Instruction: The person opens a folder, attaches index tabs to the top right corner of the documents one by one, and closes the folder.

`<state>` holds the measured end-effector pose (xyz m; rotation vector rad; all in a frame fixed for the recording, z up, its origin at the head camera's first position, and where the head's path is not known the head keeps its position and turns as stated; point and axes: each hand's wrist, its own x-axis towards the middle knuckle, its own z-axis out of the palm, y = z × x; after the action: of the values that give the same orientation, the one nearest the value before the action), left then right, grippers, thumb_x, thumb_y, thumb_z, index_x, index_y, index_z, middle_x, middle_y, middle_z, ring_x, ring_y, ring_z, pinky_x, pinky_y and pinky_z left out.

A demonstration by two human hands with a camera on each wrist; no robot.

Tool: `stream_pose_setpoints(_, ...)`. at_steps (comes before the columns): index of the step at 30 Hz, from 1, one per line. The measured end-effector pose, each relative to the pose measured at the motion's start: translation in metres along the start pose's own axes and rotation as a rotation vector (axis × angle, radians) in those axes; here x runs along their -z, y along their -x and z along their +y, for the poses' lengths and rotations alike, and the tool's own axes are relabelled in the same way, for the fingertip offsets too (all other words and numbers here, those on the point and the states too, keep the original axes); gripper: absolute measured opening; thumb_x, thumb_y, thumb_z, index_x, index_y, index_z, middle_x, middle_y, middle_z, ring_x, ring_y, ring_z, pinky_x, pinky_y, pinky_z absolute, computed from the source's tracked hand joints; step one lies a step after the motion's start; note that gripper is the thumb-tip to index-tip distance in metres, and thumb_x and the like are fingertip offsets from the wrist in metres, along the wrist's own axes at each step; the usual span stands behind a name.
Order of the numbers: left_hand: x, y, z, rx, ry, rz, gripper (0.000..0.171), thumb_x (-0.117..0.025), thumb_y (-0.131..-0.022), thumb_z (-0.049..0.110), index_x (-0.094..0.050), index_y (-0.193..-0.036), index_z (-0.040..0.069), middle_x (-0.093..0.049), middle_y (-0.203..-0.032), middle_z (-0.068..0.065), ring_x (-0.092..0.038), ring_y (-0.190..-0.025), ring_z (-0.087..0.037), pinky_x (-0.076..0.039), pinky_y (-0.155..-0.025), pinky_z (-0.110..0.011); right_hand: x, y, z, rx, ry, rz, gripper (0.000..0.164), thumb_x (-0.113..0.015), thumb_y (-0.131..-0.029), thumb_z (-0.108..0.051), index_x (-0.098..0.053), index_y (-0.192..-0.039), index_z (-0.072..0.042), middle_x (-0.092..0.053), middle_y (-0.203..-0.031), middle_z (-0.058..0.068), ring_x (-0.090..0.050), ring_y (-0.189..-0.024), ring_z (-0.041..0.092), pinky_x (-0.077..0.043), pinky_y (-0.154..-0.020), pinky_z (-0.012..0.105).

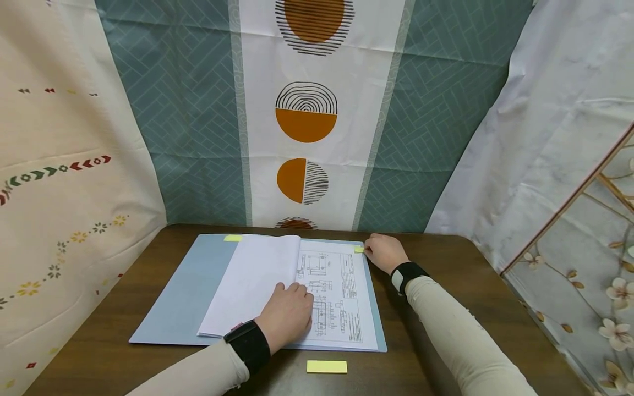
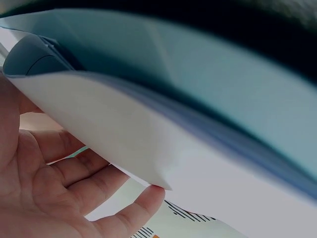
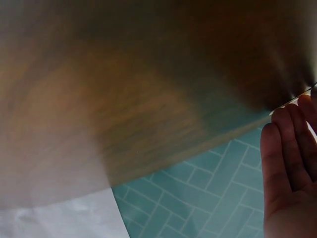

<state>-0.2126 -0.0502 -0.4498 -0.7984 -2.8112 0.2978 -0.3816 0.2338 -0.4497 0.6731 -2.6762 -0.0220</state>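
A light blue folder [image 1: 184, 294] lies spread on the table with white sheets in it. Its right-hand sheet [image 1: 354, 324] carries printed technical drawings; the turned-over pages [image 1: 250, 275] on the left show a blank side. My left hand [image 1: 289, 311] rests on the sheets by the fold, fingers loosely extended against the paper [image 2: 198, 173] in the left wrist view. At the sheet's upper right edge, my right hand [image 1: 385, 252] pinches a small yellow sticky tab [image 1: 359, 249]. In the right wrist view, the right hand's fingers [image 3: 280, 153] lie side by side, the tab hidden.
A pad of yellow sticky notes [image 1: 327, 367] lies on the brown table [image 1: 436, 319], in front of the folder. Another yellow tab [image 1: 233, 238] sticks out at the top left of the pages. Patterned cloths hang behind the table and at both sides.
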Motion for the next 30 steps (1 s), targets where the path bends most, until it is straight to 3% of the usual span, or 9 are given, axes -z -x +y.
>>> stream_pose_setpoints(9, -0.0006, -0.0002, 0.0024, -0.002, 0.000, 0.011, 0.041, -0.064, -0.091, 0.042, -0.071, -0.114, 0.008, -0.067, -0.104, -0.009, -0.058, -0.093, -0.024, -0.046, -0.083, -0.048, -0.0073, -0.0034, 0.0003, -0.039, -0.058, 0.003, 0.008, -0.074, -0.087, -0.011, -0.076, -0.092, -0.016, -0.068, -0.090, -0.003, -0.064, -0.082, 0.013, -0.051, -0.078, 0.030)
stream_pose_setpoints(17, -0.0013, -0.0004, 0.0029, -0.004, -0.015, 0.014, 0.041, -0.064, -0.091, 0.041, -0.071, -0.113, 0.007, -0.067, -0.103, -0.009, -0.057, -0.092, -0.024, -0.046, -0.082, -0.048, -0.0092, -0.0056, 0.0027, -0.043, -0.096, 0.013, 0.004, -0.076, -0.086, -0.015, -0.075, -0.090, -0.016, -0.067, -0.088, -0.004, -0.063, -0.080, 0.013, -0.051, -0.076, 0.030)
stream_pose_setpoints(26, -0.0020, -0.0001, 0.0028, -0.006, -0.018, 0.015, 0.041, -0.064, -0.091, 0.041, -0.071, -0.113, 0.007, -0.067, -0.104, -0.009, -0.058, -0.094, -0.024, -0.046, -0.084, -0.049, -0.0062, -0.0067, 0.0006, -0.153, -0.187, -0.022, 0.005, -0.076, -0.087, -0.020, -0.076, -0.091, -0.016, -0.066, -0.088, -0.004, -0.060, -0.079, 0.014, -0.050, -0.075, 0.032)
stream_pose_setpoints(30, -0.0001, -0.0006, 0.0012, -0.011, -0.012, 0.002, 0.042, -0.064, -0.091, 0.042, -0.071, -0.114, 0.007, -0.067, -0.105, -0.009, -0.059, -0.094, -0.024, -0.046, -0.084, -0.049, -0.0047, -0.0069, -0.0007, -0.162, -0.197, -0.018, 0.005, -0.076, -0.087, -0.021, -0.076, -0.089, -0.017, -0.066, -0.089, -0.003, -0.061, -0.080, 0.015, -0.050, -0.074, 0.033)
